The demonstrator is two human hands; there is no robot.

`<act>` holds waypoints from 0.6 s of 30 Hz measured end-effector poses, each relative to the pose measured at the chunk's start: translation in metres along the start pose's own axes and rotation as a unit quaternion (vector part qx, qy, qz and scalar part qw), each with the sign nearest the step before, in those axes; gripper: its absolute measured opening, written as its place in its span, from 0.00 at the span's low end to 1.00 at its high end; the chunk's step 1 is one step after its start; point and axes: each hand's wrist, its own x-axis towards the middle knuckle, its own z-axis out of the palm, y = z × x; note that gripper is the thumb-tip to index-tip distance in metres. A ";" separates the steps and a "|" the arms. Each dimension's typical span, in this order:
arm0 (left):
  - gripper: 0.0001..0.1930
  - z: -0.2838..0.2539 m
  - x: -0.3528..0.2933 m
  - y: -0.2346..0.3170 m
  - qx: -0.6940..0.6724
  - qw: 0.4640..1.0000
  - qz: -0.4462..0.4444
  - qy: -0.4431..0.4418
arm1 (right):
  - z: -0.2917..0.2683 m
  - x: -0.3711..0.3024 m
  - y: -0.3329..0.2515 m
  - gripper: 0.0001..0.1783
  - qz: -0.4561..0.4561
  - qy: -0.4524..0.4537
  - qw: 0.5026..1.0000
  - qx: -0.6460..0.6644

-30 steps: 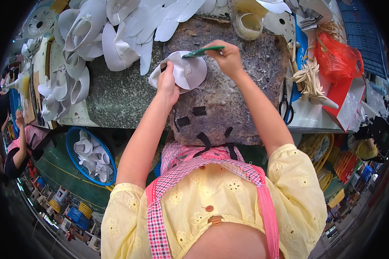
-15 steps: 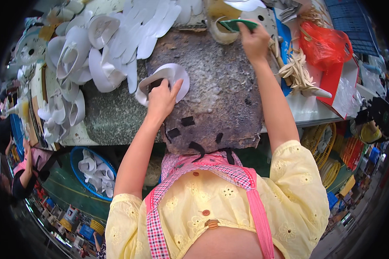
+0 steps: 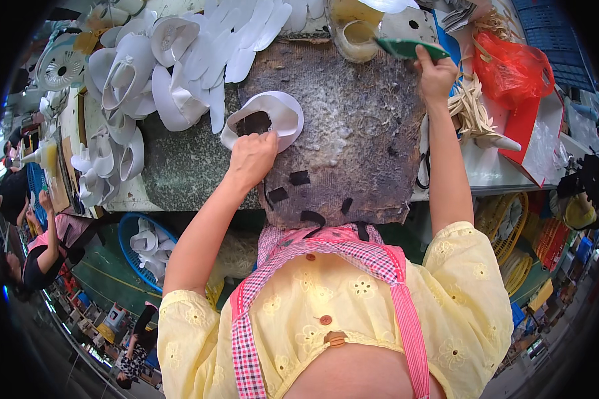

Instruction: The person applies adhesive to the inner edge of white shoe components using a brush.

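One white, curved, open-centred soft piece (image 3: 286, 118): on the rough brown board (image 3: 353, 159); I'd steady it flat.
Left hand (image 3: 254, 157): fingers closed on its near rim; I'd grip lightly.
Right hand (image 3: 438, 78): fingers holding a flat, green, blade-shaped tool (image 3: 406, 48) beside the yellowish translucent cup (image 3: 357, 44); I'd hold it level.

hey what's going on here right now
A person works at a bench. Their left grip holds the near edge of a curved white piece, which sits on a stained brown board, its opening facing up. Their right grip holds a flat green tool up and away from the piece, one end near a translucent yellowish container. More white pieces are heaped to the left.
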 end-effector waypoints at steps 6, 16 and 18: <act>0.10 -0.015 -0.004 -0.010 -0.338 0.910 -0.235 0.044 | 0.005 -0.048 -0.022 0.07 0.052 -0.018 0.987 0.149; 0.06 -0.028 -0.010 -0.003 -0.772 0.534 -0.340 0.055 | 0.060 -0.116 -0.064 0.05 0.171 -0.249 0.927 0.222; 0.07 -0.035 -0.010 0.006 -0.794 0.516 -0.313 0.073 | 0.078 -0.125 -0.057 0.04 0.161 -0.261 0.934 0.181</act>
